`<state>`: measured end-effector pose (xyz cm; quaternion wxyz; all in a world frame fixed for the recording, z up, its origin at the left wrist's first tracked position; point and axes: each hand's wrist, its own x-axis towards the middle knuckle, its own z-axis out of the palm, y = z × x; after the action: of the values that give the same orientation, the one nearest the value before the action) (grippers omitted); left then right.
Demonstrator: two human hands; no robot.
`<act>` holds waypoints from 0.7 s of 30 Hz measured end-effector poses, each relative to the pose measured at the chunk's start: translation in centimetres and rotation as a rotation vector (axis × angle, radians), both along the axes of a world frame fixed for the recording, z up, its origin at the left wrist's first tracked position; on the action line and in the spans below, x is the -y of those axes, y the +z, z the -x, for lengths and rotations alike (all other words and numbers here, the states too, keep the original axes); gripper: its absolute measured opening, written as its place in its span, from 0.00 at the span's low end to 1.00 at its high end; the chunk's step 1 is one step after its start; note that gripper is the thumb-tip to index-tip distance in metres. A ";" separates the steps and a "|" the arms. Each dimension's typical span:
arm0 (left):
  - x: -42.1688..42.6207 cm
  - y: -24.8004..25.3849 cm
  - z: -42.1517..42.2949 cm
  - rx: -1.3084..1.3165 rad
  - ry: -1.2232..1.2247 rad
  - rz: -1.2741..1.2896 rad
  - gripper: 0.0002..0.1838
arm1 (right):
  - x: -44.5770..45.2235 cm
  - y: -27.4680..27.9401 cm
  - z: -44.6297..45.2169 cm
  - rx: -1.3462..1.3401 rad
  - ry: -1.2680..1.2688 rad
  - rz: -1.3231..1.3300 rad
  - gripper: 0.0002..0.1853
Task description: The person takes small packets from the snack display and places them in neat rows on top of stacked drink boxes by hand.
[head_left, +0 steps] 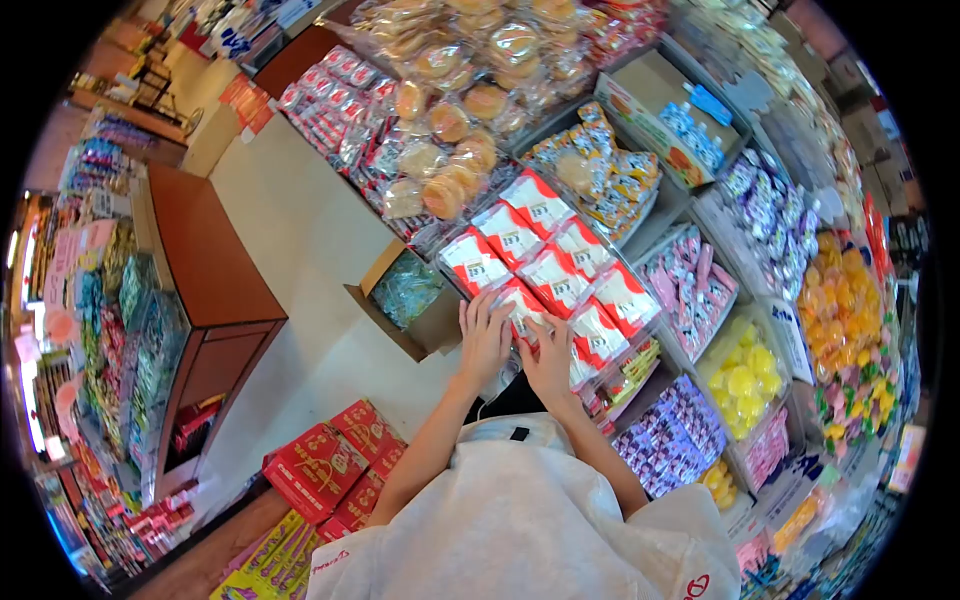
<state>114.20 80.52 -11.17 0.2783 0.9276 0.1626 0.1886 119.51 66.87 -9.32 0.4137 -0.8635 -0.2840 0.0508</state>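
From where I stand, the nearest middle red-and-white packet (520, 306) lies right at the person's fingertips, just beyond the hands and between them, in the near edge of a block of matching packets set in neat rows. Its longer side seems to run slantwise across the person's front, from the left hand's side towards the right hand's.

The left hand (483, 338) is at the packet's left end, its fingers held straight and slightly spread, the tips resting near that edge. The right hand (548, 360) comes in at the other end, fingers bent and a little parted over the lower corner; whether they pinch anything I can't tell. Both hands are about equally near, one to each end.

Beyond the left side of the block lie clear-wrapped round snacks (448, 122); an open cardboard box (433, 333) sits just left of the left hand, and purple packets (672, 437) are off to the right.
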 end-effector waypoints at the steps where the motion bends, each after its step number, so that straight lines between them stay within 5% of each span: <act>1: 0.1 0.1 0.1 0.002 0.008 0.012 0.19 | 0.0 -0.1 -0.1 0.000 0.007 -0.004 0.24; 10: 0.4 1.1 1.4 0.046 0.007 0.076 0.20 | 0.3 -0.5 -0.4 -0.014 0.084 -0.063 0.22; 13: 1.2 1.5 3.6 0.135 0.036 0.225 0.20 | 0.1 0.9 1.2 0.024 -0.080 -0.055 0.22; 21: 4.4 -2.2 18.0 0.220 0.513 0.441 0.12 | 0.7 2.1 8.2 -0.012 0.391 -0.142 0.10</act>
<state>96.23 76.12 -13.34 0.4314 0.7481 0.3963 0.3116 111.29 66.15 -7.23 0.4575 -0.7603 -0.4466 0.1150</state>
